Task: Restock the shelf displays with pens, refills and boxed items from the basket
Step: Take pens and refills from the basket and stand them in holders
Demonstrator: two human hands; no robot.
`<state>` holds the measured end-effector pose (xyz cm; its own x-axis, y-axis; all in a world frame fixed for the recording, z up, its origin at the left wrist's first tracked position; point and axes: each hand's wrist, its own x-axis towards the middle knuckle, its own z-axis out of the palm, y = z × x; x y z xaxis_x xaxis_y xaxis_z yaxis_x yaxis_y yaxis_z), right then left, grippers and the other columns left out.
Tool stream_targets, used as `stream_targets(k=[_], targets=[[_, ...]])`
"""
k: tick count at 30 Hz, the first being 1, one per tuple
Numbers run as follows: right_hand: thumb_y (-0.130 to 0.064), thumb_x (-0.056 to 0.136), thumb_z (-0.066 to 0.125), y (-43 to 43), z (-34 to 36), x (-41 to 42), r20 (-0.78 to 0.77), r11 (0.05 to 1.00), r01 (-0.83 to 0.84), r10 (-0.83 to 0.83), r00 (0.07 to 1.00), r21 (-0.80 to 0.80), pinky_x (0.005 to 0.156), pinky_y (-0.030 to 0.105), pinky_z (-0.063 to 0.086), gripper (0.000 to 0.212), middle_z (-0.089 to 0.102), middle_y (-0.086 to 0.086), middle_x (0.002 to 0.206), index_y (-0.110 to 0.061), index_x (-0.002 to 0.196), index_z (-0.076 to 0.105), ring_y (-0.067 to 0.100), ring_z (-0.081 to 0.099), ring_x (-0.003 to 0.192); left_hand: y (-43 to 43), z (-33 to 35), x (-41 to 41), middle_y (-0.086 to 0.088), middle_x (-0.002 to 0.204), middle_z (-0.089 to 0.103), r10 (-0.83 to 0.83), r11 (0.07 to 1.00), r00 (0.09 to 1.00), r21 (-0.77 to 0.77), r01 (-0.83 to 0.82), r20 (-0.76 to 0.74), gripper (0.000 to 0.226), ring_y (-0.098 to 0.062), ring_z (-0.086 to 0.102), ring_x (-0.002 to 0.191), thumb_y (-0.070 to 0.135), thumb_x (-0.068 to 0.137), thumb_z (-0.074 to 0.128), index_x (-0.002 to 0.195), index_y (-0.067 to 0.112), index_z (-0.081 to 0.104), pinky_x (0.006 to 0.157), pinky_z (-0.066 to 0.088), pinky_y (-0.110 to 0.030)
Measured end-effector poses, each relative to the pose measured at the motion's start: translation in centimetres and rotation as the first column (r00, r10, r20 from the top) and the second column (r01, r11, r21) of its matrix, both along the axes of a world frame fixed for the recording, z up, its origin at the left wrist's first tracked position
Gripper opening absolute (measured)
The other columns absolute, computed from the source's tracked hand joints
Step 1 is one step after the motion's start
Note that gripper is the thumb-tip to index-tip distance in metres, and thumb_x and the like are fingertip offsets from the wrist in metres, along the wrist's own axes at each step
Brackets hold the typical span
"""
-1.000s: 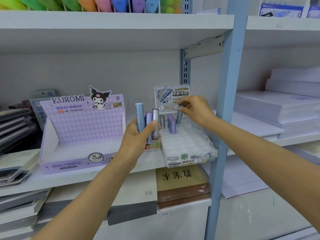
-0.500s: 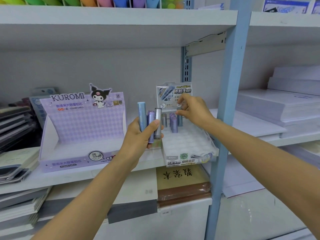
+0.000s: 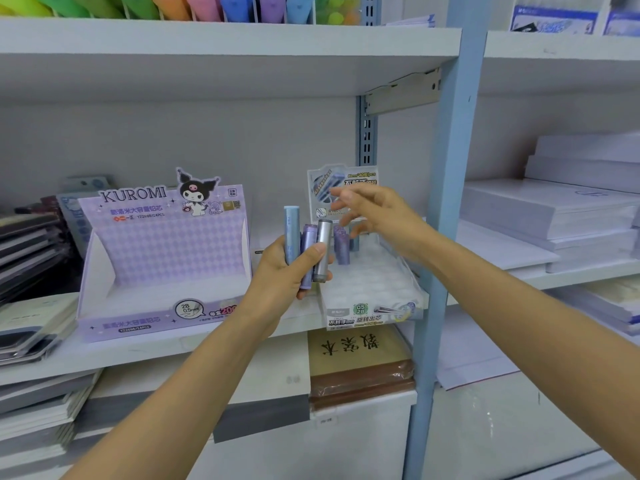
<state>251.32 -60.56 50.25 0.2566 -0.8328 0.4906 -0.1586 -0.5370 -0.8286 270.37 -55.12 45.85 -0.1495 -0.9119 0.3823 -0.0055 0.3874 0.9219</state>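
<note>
**Refill tubes [image 3: 322, 249] gripped, tray mostly unfilled**

Left of centre stands the Kuromi display box [image 3: 162, 251]. At centre the left hand [image 3: 284, 271] clamps three tubes upright, just before the white tray [image 3: 374, 285]. The right hand [image 3: 377, 216], fingers spread and empty, hovers over the standing tubes [image 3: 342, 249]; a careless sweep might topple them. The front sockets lie free, but the blue post [image 3: 446, 220] hems in the right.

Reaches up from the lower left with a bare left forearm, wrist nearly straight, and grips three refill tubes [image 3: 322, 247] upright in the left hand [image 3: 284, 275], thumb pressed across their front. Stretches in from the lower right with the bare right arm and holds the right hand [image 3: 381, 216] just above and to the right of the left, palm turned down, fingers [image 3: 341, 195] spread loose, somewhat blurred, grasping nothing.
</note>
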Motion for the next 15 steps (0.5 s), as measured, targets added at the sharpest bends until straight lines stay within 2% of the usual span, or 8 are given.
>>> stream_targets(k=[1,3,4,6,8,10,13,15], targets=[[-0.029,0.095,0.059,0.7,0.0,0.2,-0.041,0.996,-0.083,0.083,0.996,0.021,0.073,0.025,0.056,0.027,0.07,0.006,0.107,-0.018,0.118,0.066,0.015,0.067,0.086,0.2,0.1,-0.2,-0.005,0.092,0.074,-0.004,1.0,1.0,-0.005,0.004,0.008,0.018,-0.012,0.071,0.071,0.028,0.095,0.059,0.109,0.018,0.056,0.047,0.042,-0.022],[-0.016,0.093,0.062,1.7,-0.1,0.6,-0.101,0.986,-0.165,0.165,0.981,0.015,0.076,0.025,0.056,0.022,0.071,0.007,0.1,-0.011,0.114,0.067,0.015,0.067,0.084,0.5,0.3,-0.6,-0.001,0.087,0.075,-0.01,1.0,1.0,-0.02,0.011,0.011,0.018,-0.014,0.072,0.072,0.028,0.095,0.059,0.11,0.018,0.056,0.045,0.044,-0.022],[-0.011,0.091,0.063,1.9,-0.2,0.7,-0.076,0.986,-0.166,0.166,0.983,0.001,0.075,0.024,0.056,0.02,0.071,0.008,0.095,-0.006,0.11,0.068,0.015,0.067,0.082,0.6,0.3,-0.7,0.0,0.087,0.075,-0.014,1.0,1.0,-0.02,0.014,0.003,0.019,-0.016,0.073,0.074,0.027,0.095,0.058,0.111,0.018,0.056,0.045,0.044,-0.022],[-0.005,0.089,0.064,2.3,-0.1,0.6,0.068,0.992,-0.124,0.125,0.99,-0.017,0.073,0.023,0.057,0.018,0.069,0.012,0.09,0.002,0.106,0.067,0.016,0.067,0.079,0.7,0.3,-0.5,-0.006,0.096,0.075,-0.025,1.0,0.999,0.008,0.025,-0.029,0.024,-0.021,0.073,0.081,0.027,0.096,0.057,0.116,0.013,0.055,0.044,0.044,-0.022],[-0.003,0.088,0.065,2.4,-0.1,0.1,0.21,0.996,-0.08,0.083,0.974,-0.025,0.072,0.024,0.058,0.016,0.07,0.012,0.088,0.003,0.103,0.066,0.017,0.069,0.077,0.8,0.3,-0.2,-0.01,0.1,0.074,-0.032,0.998,0.997,0.046,0.035,-0.071,0.029,-0.022,0.073,0.082,0.026,0.097,0.055,0.12,0.009,0.055,0.044,0.041,-0.023],[-0.001,0.086,0.066,2.5,-0.3,-0.4,0.243,0.996,-0.09,0.086,0.966,0.007,0.072,0.025,0.059,0.011,0.071,0.011,0.087,-0.001,0.098,0.067,0.02,0.07,0.077,0.9,0.2,0.2,-0.008,0.096,0.075,-0.011,0.998,0.995,0.053,0.016,-0.102,0.028,-0.017,0.071,0.077,0.026,0.097,0.056,0.118,0.008,0.057,0.044,0.041,-0.022],[0.0,0.084,0.069,2.8,-0.9,-0.8,0.137,0.988,-0.143,0.133,0.982,0.065,0.073,0.027,0.059,0.01,0.073,0.007,0.083,-0.006,0.091,0.066,0.021,0.071,0.076,0.8,0.2,0.6,-0.005,0.086,0.075,0.092,0.996,0.99,0.029,-0.089,-0.11,0.024,-0.011,0.066,0.068,0.026,0.095,0.059,0.112,0.009,0.058,0.045,0.042,-0.022],[-0.005,0.084,0.072,3.0,-1.0,-0.8,-0.011,0.99,-0.133,0.134,0.991,0.053,0.074,0.026,0.058,0.009,0.073,0.006,0.082,-0.009,0.091,0.069,0.02,0.07,0.078,0.7,0.2,0.8,-0.005,0.083,0.073,0.145,0.989,0.987,-0.011,-0.145,-0.064,0.019,-0.006,0.063,0.06,0.027,0.095,0.06,0.108,0.013,0.057,0.045,0.044,-0.019]])
